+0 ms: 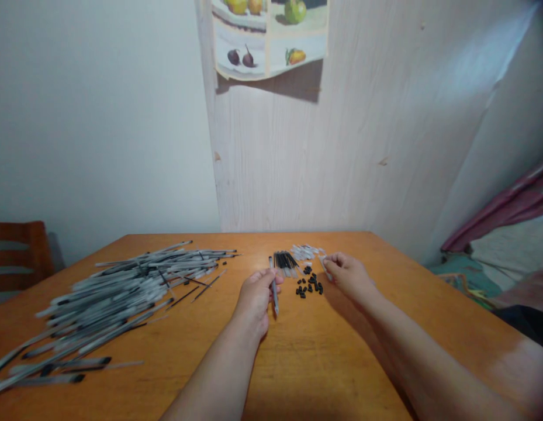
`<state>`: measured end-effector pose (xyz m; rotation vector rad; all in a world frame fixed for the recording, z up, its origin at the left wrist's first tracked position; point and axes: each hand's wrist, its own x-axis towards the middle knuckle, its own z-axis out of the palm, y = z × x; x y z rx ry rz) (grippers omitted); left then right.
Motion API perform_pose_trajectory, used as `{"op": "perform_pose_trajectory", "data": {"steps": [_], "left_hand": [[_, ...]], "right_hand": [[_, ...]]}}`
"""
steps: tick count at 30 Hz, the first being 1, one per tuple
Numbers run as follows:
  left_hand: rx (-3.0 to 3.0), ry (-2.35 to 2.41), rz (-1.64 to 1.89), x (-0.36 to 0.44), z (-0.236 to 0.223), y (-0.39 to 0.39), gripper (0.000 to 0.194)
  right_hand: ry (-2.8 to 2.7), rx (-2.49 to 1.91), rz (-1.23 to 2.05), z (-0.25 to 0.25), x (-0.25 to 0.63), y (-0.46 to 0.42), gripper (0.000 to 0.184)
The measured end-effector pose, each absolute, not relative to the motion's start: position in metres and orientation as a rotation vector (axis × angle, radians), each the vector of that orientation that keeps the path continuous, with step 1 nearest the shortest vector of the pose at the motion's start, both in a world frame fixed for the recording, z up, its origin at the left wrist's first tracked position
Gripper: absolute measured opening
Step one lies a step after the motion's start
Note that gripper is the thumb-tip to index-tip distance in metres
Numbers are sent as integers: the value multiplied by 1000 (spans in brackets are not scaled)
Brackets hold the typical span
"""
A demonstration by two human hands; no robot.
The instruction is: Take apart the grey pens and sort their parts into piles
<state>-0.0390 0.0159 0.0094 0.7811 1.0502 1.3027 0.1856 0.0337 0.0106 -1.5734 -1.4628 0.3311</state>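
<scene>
My left hand (258,295) is closed around a pen (275,295), a slim greyish see-through barrel with a dark upper end and a pointed lower end. To its right, my right hand (348,272) pinches a small clear pen cap (326,266), partly covered by the fingers. Between the hands lies a row of black-and-clear pen parts (285,261). Behind them is a small heap of clear caps (304,252). Short black plugs (312,283) are scattered just left of my right fingertips.
A large loose pile of grey pens and tubes (122,292) spreads over the left side of the wooden table (297,368). A chair back (17,245) stands at the left. Fruit pictures (271,41) hang on the wall. Fabric (508,251) lies beyond the table's right edge.
</scene>
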Motion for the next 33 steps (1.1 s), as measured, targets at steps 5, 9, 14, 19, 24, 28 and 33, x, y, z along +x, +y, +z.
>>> {"op": "perform_pose_trajectory", "data": {"steps": [5,9,14,19,24,28,33], "left_hand": [[767,1054,1298,-38,12,15,18],[735,1048,1309,-37,12,14,15],[719,1033,1321,-37,10,14,15],[762,1036,1309,-38,8,16,18],[767,1036,1303,-38,7,16,20],[764,1028,1299,-39,6,15,23],[761,1032,1300,-38,8,15,23]], "right_hand": [[-1666,-1797,196,27,185,45,21],[-1712,-1914,130,27,188,64,15],[-1711,-2022,117,19,190,89,13],[-1757,-2094,127,15,187,111,11],[-1798,-2152,129,9,182,124,16],[-1815,-2182,129,6,180,128,19],[-1817,-2203,121,6,179,128,20]]}}
